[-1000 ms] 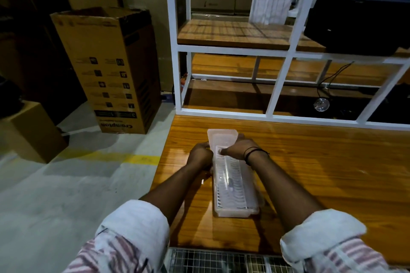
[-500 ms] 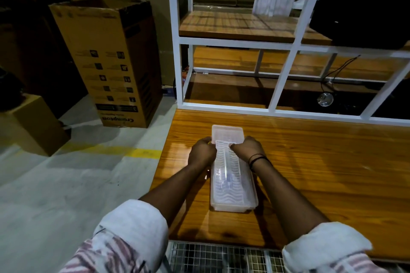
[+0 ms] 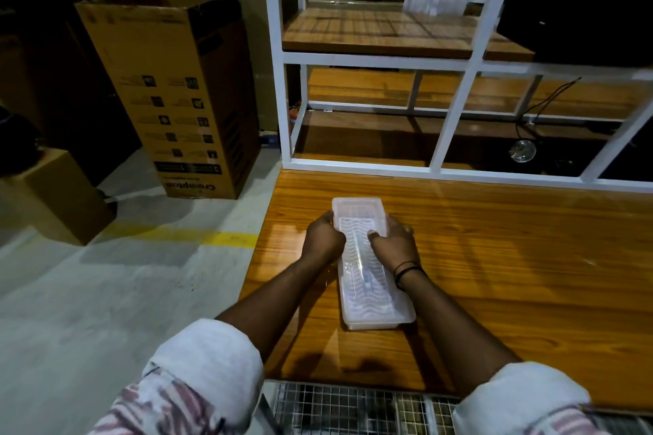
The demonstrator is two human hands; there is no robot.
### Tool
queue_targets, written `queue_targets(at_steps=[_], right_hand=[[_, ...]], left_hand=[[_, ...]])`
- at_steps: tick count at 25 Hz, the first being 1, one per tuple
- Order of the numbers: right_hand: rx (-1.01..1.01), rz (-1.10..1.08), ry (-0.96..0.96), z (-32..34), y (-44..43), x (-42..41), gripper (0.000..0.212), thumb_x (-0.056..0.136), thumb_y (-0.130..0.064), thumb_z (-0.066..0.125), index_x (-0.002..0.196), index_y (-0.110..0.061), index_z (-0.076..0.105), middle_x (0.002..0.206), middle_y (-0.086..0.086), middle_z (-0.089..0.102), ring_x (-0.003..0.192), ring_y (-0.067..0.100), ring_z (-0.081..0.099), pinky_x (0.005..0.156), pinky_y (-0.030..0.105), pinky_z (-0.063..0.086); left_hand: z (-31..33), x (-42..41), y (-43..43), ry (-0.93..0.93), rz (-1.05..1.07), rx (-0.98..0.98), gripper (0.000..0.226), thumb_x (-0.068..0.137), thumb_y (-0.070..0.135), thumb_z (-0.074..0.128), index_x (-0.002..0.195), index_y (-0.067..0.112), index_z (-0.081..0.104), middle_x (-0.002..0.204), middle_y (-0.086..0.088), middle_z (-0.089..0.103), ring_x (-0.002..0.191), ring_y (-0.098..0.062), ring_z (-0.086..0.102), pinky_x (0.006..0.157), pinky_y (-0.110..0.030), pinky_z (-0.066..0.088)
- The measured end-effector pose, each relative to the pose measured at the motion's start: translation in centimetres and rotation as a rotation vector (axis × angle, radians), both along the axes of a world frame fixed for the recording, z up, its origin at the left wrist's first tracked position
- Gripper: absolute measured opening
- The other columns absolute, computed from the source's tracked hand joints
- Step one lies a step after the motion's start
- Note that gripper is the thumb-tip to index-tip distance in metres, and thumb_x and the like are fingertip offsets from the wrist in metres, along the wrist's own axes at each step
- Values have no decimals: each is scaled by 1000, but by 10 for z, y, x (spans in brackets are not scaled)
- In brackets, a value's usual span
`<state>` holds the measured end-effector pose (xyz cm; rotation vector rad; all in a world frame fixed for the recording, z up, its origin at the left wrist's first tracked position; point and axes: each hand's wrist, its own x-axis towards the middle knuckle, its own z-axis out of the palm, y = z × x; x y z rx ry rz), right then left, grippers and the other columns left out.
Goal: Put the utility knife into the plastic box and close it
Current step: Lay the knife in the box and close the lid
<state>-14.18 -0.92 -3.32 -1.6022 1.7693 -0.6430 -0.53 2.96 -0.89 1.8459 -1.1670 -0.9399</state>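
Both hands — left (image 3: 323, 238), right (image 3: 392, 244) — are clamped on the far long edges of the box (image 3: 371, 279) lying lengthwise on the table (image 3: 512, 258), knife (image 3: 364, 268) faintly visible inside — light, thin, slippery plastic, best pressed along its rims.

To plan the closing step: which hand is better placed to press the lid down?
Probably the right hand: its thumb already lies on the plastic box lid, while the left hand grips the side edge.

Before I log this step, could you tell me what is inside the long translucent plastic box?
Through the long translucent plastic box, a slim dark object shows faintly; wavy lid ribs and both hands hide its details.
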Motion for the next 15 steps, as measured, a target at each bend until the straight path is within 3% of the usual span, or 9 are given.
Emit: queue_targets(at_steps=[3, 5, 8, 10, 15], right_hand=[[-40, 4, 213, -4, 4, 3, 61, 96, -46, 45, 153, -28, 29, 151, 15, 34, 115, 39, 59, 91, 44, 52], [-81, 15, 273, -7, 4, 5, 60, 98, -45, 41, 153, -29, 25, 151, 17, 31, 117, 39, 58, 90, 44, 52], [-113, 24, 302, -9, 6, 5, 58, 98, -44, 40, 152, -29, 26, 148, 17, 33, 117, 38, 56, 88, 43, 52], [-102, 14, 279, -8, 4, 6, 58, 98, -43, 42, 152, -28, 28, 150, 17, 32, 118, 38, 56, 90, 43, 51], [-16, 14, 50, -2, -7, 0, 59, 100, -36, 45, 156, -28, 26, 160, 12, 23, 132, 35, 47, 103, 41, 44]], left_hand=[[-18, -11, 5, -110, 6, -3, 54, 89, 35, 48, 143, 28, 48, 129, -10, 62, 106, -33, 67, 84, -41, 58], [-26, -18, 6, -201, 41, 3, 60, 94, 39, 47, 152, 30, 35, 125, -11, 55, 101, -34, 65, 82, -41, 57], [-27, -24, 13, -204, 78, -76, 58, 96, 37, 47, 153, 25, 37, 123, -15, 56, 100, -33, 64, 81, -41, 57], [-27, -25, 11, -193, 88, -110, 54, 98, 32, 48, 150, 23, 40, 123, -14, 58, 106, -34, 63, 80, -35, 51], [-23, -21, -3, -167, 120, -124, 42, 101, 33, 45, 142, 23, 50, 129, -11, 61, 115, -32, 60, 90, -39, 50]])
